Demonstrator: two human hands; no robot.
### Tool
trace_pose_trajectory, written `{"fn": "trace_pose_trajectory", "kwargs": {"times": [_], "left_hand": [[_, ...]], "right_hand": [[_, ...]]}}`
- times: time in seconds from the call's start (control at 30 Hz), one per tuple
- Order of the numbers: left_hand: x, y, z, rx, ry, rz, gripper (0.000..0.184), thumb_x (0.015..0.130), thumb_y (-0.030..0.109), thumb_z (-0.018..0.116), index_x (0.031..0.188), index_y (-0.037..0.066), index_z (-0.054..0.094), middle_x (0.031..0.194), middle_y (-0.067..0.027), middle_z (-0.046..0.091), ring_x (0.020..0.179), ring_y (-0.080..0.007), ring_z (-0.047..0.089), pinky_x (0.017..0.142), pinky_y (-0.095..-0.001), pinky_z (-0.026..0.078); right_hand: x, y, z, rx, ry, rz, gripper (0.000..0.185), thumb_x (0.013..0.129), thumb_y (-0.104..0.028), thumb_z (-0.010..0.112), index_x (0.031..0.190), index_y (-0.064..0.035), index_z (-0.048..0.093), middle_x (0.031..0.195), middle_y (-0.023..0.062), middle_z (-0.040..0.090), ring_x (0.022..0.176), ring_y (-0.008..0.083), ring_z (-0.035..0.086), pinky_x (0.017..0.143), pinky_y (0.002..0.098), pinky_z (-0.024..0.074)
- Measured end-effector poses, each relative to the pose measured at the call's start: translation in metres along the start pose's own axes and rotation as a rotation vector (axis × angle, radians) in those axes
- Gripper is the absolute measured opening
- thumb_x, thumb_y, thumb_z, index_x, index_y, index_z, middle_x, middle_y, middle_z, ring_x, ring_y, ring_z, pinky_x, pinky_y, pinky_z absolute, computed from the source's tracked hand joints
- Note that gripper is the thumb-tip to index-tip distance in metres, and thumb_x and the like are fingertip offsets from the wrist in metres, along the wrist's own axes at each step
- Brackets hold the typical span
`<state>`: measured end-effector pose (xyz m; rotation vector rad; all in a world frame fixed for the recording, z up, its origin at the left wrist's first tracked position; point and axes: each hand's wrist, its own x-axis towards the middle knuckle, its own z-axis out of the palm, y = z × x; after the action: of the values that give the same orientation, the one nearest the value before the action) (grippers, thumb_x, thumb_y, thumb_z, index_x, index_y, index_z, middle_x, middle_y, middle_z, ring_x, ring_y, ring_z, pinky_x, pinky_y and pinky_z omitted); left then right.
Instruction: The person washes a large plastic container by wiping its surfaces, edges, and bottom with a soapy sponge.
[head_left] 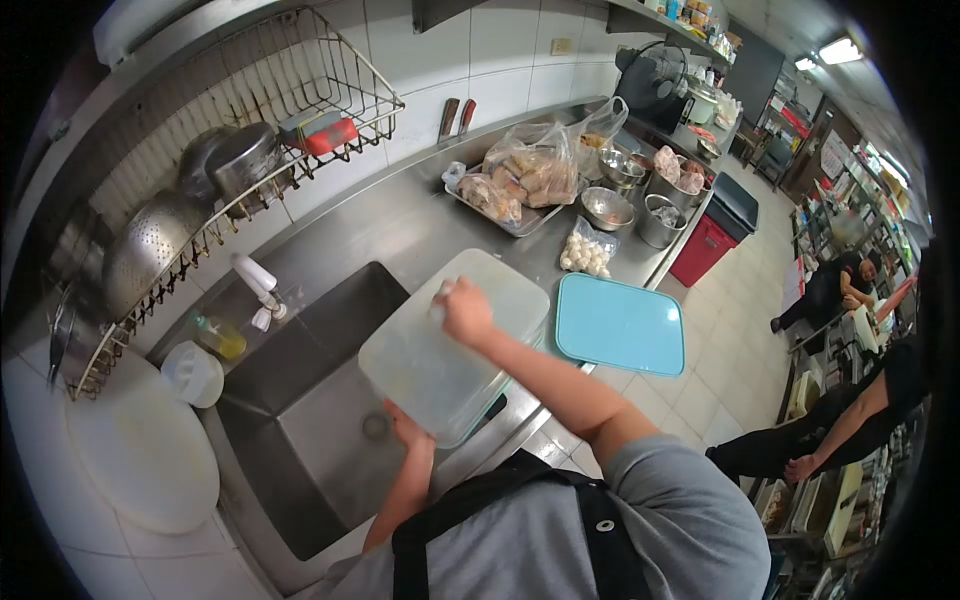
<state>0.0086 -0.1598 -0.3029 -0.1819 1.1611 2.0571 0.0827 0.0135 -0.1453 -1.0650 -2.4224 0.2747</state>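
A large translucent plastic container [430, 350] is held at a tilt over the right side of the steel sink [300, 440]. My left hand [410, 428] grips its lower left edge, with some fingers hidden beneath it. My right hand [466, 312] is closed against the container's broad pale face. Something small and whitish shows at its fingers, too blurred to name. A light blue plastic lid [620, 324] lies on the counter's front edge, just right of the container.
A faucet [262, 290], a bottle of yellow liquid [220, 338] and a round cutting board [145, 450] are around the sink. Bagged food [530, 168], metal bowls [608, 208] and a bag of white pieces [588, 250] sit rightward. A wire rack [340, 60] hangs above. Two people stand right.
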Motion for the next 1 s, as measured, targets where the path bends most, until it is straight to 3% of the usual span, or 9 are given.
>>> {"fn": "trace_pose_trajectory", "kwargs": {"times": [0.1, 0.27, 0.37, 0.4, 0.53, 0.67, 0.77, 0.9, 1.0], "left_hand": [[-0.001, -0.009, -0.017, 0.095, 0.056, 0.003, 0.059, 0.102, 0.051, 0.039, 0.125, 0.0, 0.057, 0.12, -0.0098, 0.064, 0.104, -0.0256, 0.065, 0.086, -0.0371, 0.054], [0.002, -0.005, -0.007, -0.061, -0.02, -0.001, 0.06, 0.101, 0.052, 0.041, 0.121, -0.001, 0.06, 0.115, -0.0103, 0.066, 0.1, -0.0246, 0.066, 0.083, -0.0361, 0.054], [-0.004, 0.002, -0.004, -0.019, 0.038, 0.014, 0.061, 0.1, 0.053, 0.042, 0.116, -0.002, 0.063, 0.11, -0.0103, 0.069, 0.095, -0.0237, 0.068, 0.081, -0.035, 0.055], [-0.007, 0.008, -0.001, 0.068, 0.076, 0.015, 0.062, 0.1, 0.053, 0.041, 0.116, -0.003, 0.063, 0.109, -0.0104, 0.069, 0.094, -0.0236, 0.068, 0.081, -0.0348, 0.055], [0.008, -0.001, -0.017, 0.168, 0.13, 0.069, 0.063, 0.1, 0.053, 0.041, 0.113, -0.004, 0.065, 0.107, -0.0103, 0.07, 0.094, -0.023, 0.069, 0.08, -0.0355, 0.056], [0.004, 0.0, -0.011, 0.112, 0.059, 0.058, 0.061, 0.1, 0.052, 0.043, 0.111, -0.004, 0.065, 0.104, -0.0099, 0.07, 0.091, -0.0234, 0.069, 0.078, -0.0362, 0.056], [0.0, 0.007, -0.014, 0.024, 0.043, 0.055, 0.06, 0.1, 0.051, 0.045, 0.112, -0.004, 0.064, 0.105, -0.0101, 0.07, 0.09, -0.0242, 0.069, 0.078, -0.0367, 0.056], [0.018, -0.005, -0.022, 0.072, 0.084, 0.072, 0.059, 0.1, 0.05, 0.046, 0.113, -0.004, 0.064, 0.106, -0.0101, 0.07, 0.091, -0.0245, 0.069, 0.078, -0.0365, 0.056], [0.021, -0.011, -0.023, -0.073, -0.024, 0.058, 0.057, 0.1, 0.049, 0.046, 0.113, -0.003, 0.064, 0.106, -0.0093, 0.07, 0.09, -0.0241, 0.068, 0.078, -0.0359, 0.056]], "right_hand": [[0.042, 0.054, -0.018, -0.267, 0.072, -0.003, 0.024, 0.066, -0.005, 0.067, 0.088, -0.0124, 0.074, 0.096, 0.012, 0.06, 0.099, 0.0313, 0.057, 0.085, 0.0415, 0.0502], [-0.03, -0.027, 0.019, -0.114, 0.005, -0.091, 0.03, 0.064, -0.006, 0.068, 0.092, -0.0158, 0.074, 0.103, 0.0117, 0.059, 0.098, 0.0326, 0.056, 0.084, 0.0441, 0.0492], [-0.03, -0.034, 0.027, 0.067, 0.055, -0.183, 0.03, 0.065, -0.006, 0.067, 0.092, -0.0166, 0.074, 0.106, 0.0114, 0.058, 0.097, 0.0324, 0.055, 0.082, 0.0444, 0.0489], [-0.007, -0.014, 0.023, -0.052, 0.101, -0.196, 0.027, 0.068, -0.007, 0.067, 0.092, -0.0174, 0.074, 0.103, 0.0116, 0.059, 0.096, 0.0319, 0.055, 0.081, 0.0441, 0.0491], [0.078, 0.078, 0.007, -0.083, 0.281, 0.17, 0.032, 0.07, -0.004, 0.065, 0.096, -0.0204, 0.075, 0.095, 0.012, 0.061, 0.097, 0.0336, 0.054, 0.08, 0.0443, 0.0497], [0.061, 0.041, 0.041, -0.213, 0.061, -0.007, 0.036, 0.071, -0.004, 0.064, 0.101, -0.0222, 0.075, 0.096, 0.0102, 0.062, 0.102, 0.0338, 0.055, 0.084, 0.0437, 0.0502], [0.063, 0.033, 0.034, -0.179, 0.001, -0.082, 0.029, 0.076, -0.016, 0.067, 0.102, -0.0273, 0.075, 0.098, 0.0102, 0.064, 0.102, 0.0322, 0.057, 0.081, 0.044, 0.0502], [0.098, 0.082, -0.003, -0.291, -0.12, -0.097, 0.027, 0.08, -0.022, 0.065, 0.103, -0.0297, 0.074, 0.108, 0.0, 0.063, 0.111, 0.0269, 0.052, 0.088, 0.0441, 0.0431], [0.088, 0.048, 0.026, -0.329, -0.121, -0.331, 0.027, 0.083, -0.02, 0.06, 0.104, -0.0291, 0.074, 0.108, -0.0007, 0.063, 0.111, 0.0264, 0.051, 0.085, 0.044, 0.0427]]}}
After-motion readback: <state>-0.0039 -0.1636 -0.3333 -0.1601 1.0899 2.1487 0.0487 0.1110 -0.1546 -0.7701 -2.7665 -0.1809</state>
